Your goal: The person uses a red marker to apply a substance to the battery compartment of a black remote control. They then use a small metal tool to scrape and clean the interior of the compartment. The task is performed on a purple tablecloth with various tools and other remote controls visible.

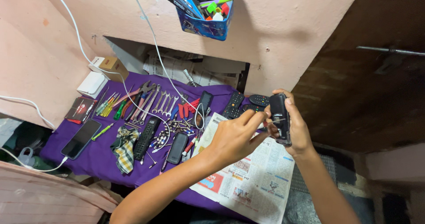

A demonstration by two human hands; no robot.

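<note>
My bench is draped in a purple cloth (95, 160). On it lie a smartphone (81, 138) at nine o'clock, a row of spanners (161, 102) at eleven, a checked rag (125, 148), black remotes (147, 137), and a newspaper (254, 179) at five.

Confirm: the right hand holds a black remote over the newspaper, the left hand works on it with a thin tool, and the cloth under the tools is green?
Not quite: the cloth is purple, as the head view shows. The right hand does hold the remote over the newspaper, with the left hand applying the tool.
</note>
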